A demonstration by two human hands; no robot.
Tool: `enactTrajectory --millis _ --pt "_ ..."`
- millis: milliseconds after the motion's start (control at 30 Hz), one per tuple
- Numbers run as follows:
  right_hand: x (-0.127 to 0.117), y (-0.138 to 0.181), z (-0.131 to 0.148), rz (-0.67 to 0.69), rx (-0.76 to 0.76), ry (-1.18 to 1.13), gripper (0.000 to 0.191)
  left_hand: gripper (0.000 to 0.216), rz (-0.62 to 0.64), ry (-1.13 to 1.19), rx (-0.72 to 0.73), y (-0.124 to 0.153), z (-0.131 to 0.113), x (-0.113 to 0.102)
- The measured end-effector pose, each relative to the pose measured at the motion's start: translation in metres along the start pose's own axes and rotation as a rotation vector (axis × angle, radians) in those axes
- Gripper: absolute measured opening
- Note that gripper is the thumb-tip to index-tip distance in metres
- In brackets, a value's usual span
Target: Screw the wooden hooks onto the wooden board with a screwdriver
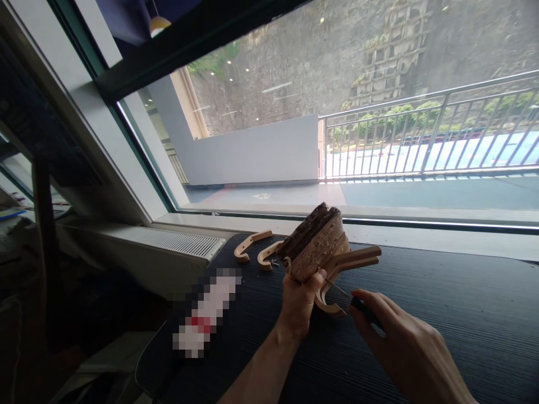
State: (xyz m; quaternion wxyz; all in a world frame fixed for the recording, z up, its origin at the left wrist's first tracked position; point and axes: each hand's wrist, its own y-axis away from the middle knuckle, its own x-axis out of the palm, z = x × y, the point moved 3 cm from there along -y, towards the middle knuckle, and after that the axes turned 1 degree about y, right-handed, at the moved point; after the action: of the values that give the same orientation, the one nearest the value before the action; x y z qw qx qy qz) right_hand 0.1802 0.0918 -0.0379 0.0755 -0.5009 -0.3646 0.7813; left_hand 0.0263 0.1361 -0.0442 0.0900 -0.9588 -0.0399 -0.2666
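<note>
My left hand is closed around the lower end of a rough wooden block with dark bark along its top, lifted just above the black ribbed table. A curved wooden hook lies against the block's right side. My right hand grips a thin screwdriver by its dark handle, and the metal shaft points up-left toward the hook and block.
Two more curved wooden hooks lie on the table just left of the block. A blurred white-and-red object lies near the table's left edge. A large window with a white sill runs behind the table.
</note>
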Motion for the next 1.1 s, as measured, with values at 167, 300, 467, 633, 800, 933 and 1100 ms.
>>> enactTrajectory --millis 167,300,467,633,800,933,1100 --pt "0.000 0.000 0.008 -0.083 -0.131 0.028 0.019 0.031 -0.004 -0.008 -0.015 0.000 0.001 0.000" --pt "0.005 0.002 0.004 -0.001 0.021 -0.105 0.019 0.026 0.000 0.003 -0.014 0.002 0.001 0.001" --pt "0.007 -0.006 -0.003 0.240 0.327 -0.490 0.033 0.022 -0.006 -0.011 0.034 0.004 -0.007 0.004" --pt "0.003 -0.014 -0.008 0.323 0.368 -0.543 0.036 0.025 -0.020 -0.023 0.005 0.005 -0.007 0.004" --pt "-0.001 -0.013 -0.013 0.251 0.374 -0.581 0.035 0.021 -0.027 0.016 -0.007 0.004 -0.001 0.003" --pt "-0.002 -0.011 -0.013 0.122 0.280 -0.552 0.024 0.026 -0.041 0.040 -0.015 0.003 -0.001 0.001" --pt "-0.005 -0.003 -0.008 -0.006 -0.088 -0.216 0.025 0.026 -0.056 0.095 -0.008 0.001 -0.004 0.000"
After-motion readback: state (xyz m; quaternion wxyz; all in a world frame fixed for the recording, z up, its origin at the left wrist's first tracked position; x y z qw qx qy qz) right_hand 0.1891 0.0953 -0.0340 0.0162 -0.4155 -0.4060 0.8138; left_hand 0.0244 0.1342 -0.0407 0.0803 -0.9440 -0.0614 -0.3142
